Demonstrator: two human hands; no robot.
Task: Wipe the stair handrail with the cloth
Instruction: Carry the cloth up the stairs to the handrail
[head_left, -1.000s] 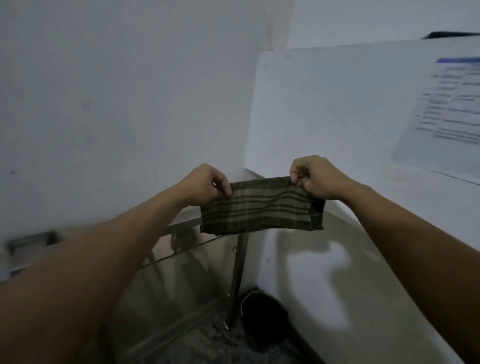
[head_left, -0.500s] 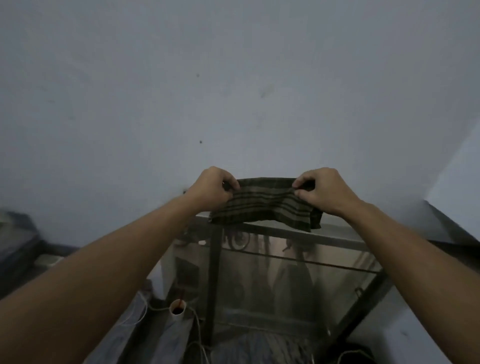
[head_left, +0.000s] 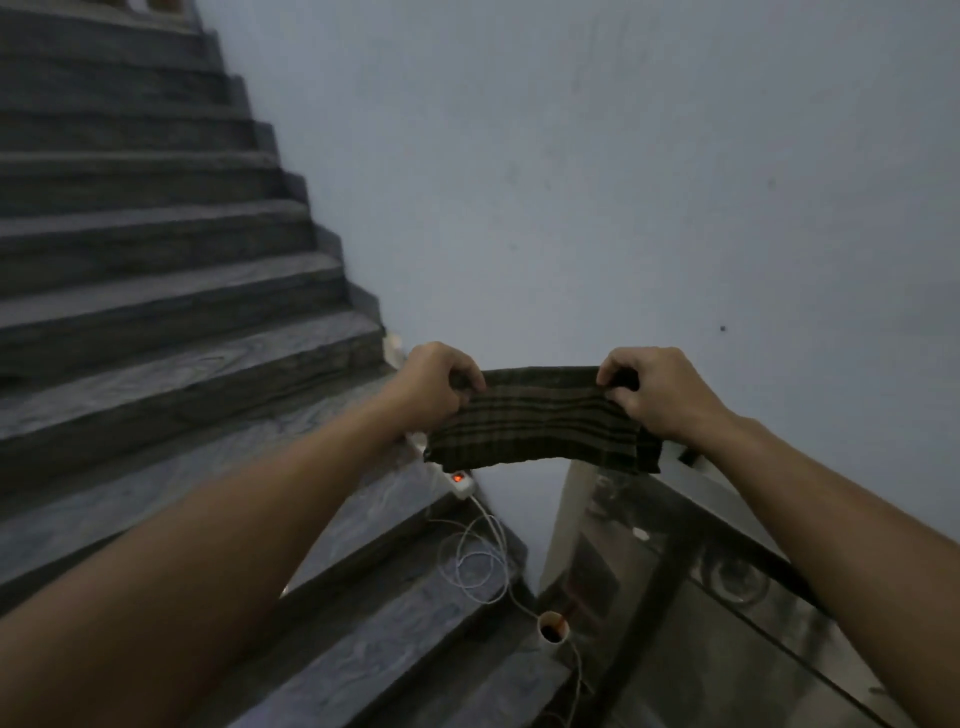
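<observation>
A: What was the floor and room like, left to right?

B: Left: dark grey stone stairs (head_left: 156, 270) rose to the top left corner. Veined, marble-like treads, blurred. Centre and right: plain pale wall (head_left: 597, 182) with a few small dark specks. Light was dim.

A: Hands?

B: Both arms were stretched forward. Left hand (head_left: 434, 384) was curled tight, fingers pinching the left top edge of the cloth (head_left: 540, 426). Right hand (head_left: 657, 392) did the same on the right top edge, fingers folded over it. Cloth was dark green plaid, folded, pulled into a band between the two hands, lower edge hanging free in the air.

A: Cloth on the handrail?

B: No. It was held up in front of the wall, touching nothing but the hands. Handrail (head_left: 748, 535) was the dark bar low right, running down toward the right under the right forearm, which hid part of it. Glass panel (head_left: 675, 597) sat below it, full of reflections.

A: Anything else around?

B: White power strip (head_left: 457, 480) with a lit red switch lay on a step just below the cloth's left corner. Loose white cable (head_left: 475, 561) coiled down the steps from it. Small cup (head_left: 552, 627) with dark contents stood near the glass, cable running past it.
</observation>
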